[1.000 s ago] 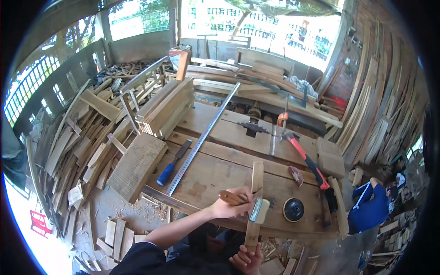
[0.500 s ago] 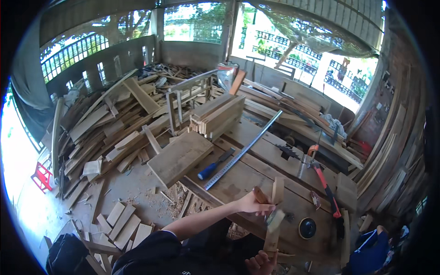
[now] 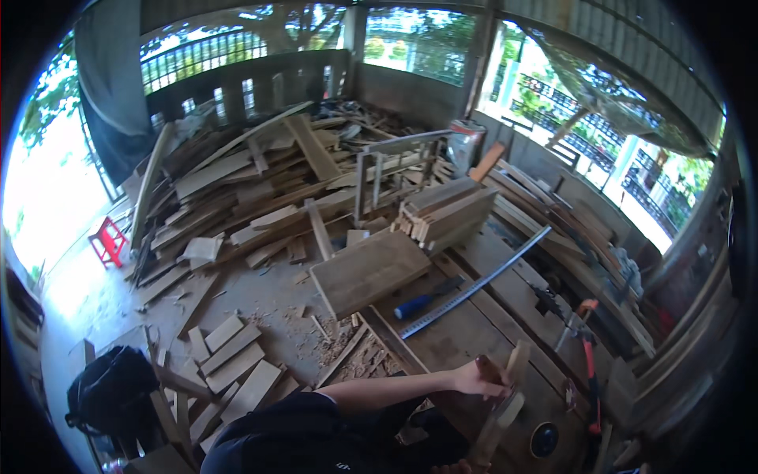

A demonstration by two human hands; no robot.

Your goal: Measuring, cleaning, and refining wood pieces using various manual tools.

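Note:
My left hand (image 3: 480, 381) reaches over the workbench (image 3: 458, 336), fingers wrapped round the brown handle of a wooden tool that looks like a hand plane (image 3: 509, 407). Its pale, long body slants down towards the lower edge. There, my right hand (image 3: 454, 468) is closed at the tool's lower end, mostly cut off by the picture's edge. Beyond my left hand lie a blue-handled chisel (image 3: 414, 306) and a long steel ruler (image 3: 474, 289). A round black object (image 3: 544, 439) rests on the bench to the right of the plane.
A wide board (image 3: 369, 272) and stacked planks (image 3: 446, 209) occupy the bench's far left. Tools with red handles (image 3: 591, 379) lie at the right. Scrap wood (image 3: 260, 189) is heaped behind, near a red stool (image 3: 108, 242); offcuts (image 3: 233, 347) and shavings (image 3: 363, 357) cover the floor.
My view has turned left, so the bench and scrap heap appear farther right. Both hands keep hold of the plane; my right hand now shows less, sitting lower at the edge.

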